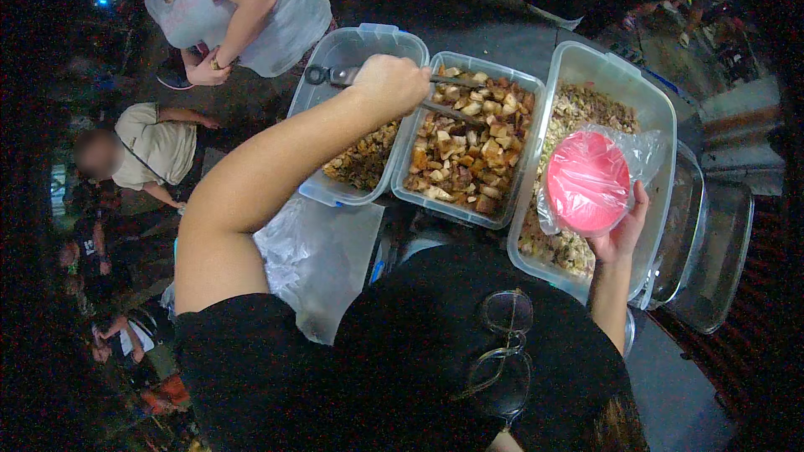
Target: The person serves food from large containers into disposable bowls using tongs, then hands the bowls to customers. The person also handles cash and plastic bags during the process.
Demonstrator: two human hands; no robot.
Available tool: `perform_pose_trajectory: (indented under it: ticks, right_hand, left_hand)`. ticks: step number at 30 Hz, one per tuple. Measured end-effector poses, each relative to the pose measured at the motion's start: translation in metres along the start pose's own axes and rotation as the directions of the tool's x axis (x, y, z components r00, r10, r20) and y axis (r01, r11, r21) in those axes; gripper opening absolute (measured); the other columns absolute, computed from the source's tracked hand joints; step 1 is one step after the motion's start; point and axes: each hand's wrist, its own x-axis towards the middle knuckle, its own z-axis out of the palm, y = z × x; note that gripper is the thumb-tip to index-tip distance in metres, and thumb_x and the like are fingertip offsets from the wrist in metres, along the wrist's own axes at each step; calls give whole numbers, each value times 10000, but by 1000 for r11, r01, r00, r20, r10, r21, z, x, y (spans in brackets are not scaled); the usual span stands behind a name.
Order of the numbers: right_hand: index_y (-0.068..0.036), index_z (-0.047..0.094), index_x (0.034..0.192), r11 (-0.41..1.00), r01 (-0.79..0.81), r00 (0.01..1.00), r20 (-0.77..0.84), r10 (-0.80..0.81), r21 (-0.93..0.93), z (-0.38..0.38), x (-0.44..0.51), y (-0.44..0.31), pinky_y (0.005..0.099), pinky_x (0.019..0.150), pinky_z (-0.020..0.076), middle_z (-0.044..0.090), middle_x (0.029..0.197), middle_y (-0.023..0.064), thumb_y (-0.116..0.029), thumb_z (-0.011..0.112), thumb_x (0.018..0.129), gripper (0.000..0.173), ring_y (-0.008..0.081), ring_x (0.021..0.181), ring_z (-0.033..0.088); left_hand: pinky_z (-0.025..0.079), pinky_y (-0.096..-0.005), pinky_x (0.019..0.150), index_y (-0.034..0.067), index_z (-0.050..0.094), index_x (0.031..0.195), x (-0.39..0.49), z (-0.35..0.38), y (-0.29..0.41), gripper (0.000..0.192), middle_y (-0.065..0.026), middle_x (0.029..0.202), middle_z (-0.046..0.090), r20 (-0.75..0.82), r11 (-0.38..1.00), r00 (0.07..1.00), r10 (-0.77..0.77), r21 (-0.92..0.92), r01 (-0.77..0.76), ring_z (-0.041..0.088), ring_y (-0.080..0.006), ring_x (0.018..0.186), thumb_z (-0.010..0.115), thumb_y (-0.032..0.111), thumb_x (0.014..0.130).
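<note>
My left hand (392, 85) grips a pair of metal tongs (451, 112), whose two arms are spread over the middle plastic tub (447, 210). Browned, cut chunks of food (468, 154) fill that tub; whether the tong tips touch them I cannot tell. On the palm of my right hand (615, 232) rests a round pink bowl (588, 179) wrapped in a clear plastic bag (644, 147). It is above the right-hand tub (587, 69), which holds a pale chopped food mix (565, 248). Below my left forearm, the left-hand tub (358, 44) contains darker chopped food (364, 163).
Clear empty-looking containers or lids (722, 257) lie beyond the right-hand tub. Thin plastic bags (282, 238) sit by my left elbow. A person in a grey shirt (270, 12) stands across at the upper left, another in a beige shirt (157, 144) farther off. Eyeglasses (507, 351) hang on my black shirt.
</note>
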Motion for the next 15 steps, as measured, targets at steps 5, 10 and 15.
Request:
perform_pose_trajectory:
  ticks: [5,10,15]
  right_hand:
    - [-45,494,1200,994,95,988,-117,-100,-50,6,9,9,462,960,399,518,1225,153,-442,490,854,527,303,1111,510]
    - [-48,486,1203,987,111,969,-209,-133,-114,9,15,9,438,955,407,522,1219,139,-455,481,855,535,286,1103,517]
    - [-49,480,1207,989,88,971,-210,-112,-121,13,19,6,428,956,404,528,1212,123,-462,450,862,539,276,1097,521]
  left_hand:
    - [521,-444,623,170,521,1169,-23,-12,-35,421,-149,794,623,300,989,953,34,-145,11,635,-330,727,604,329,788]
    - [519,-419,635,191,580,1146,-62,-68,-38,497,-145,825,647,215,993,971,-106,-36,116,639,-312,753,690,385,702]
    - [515,-388,595,208,557,1184,-102,-107,-36,521,-115,768,635,144,989,980,-141,70,132,640,-283,702,692,363,706]
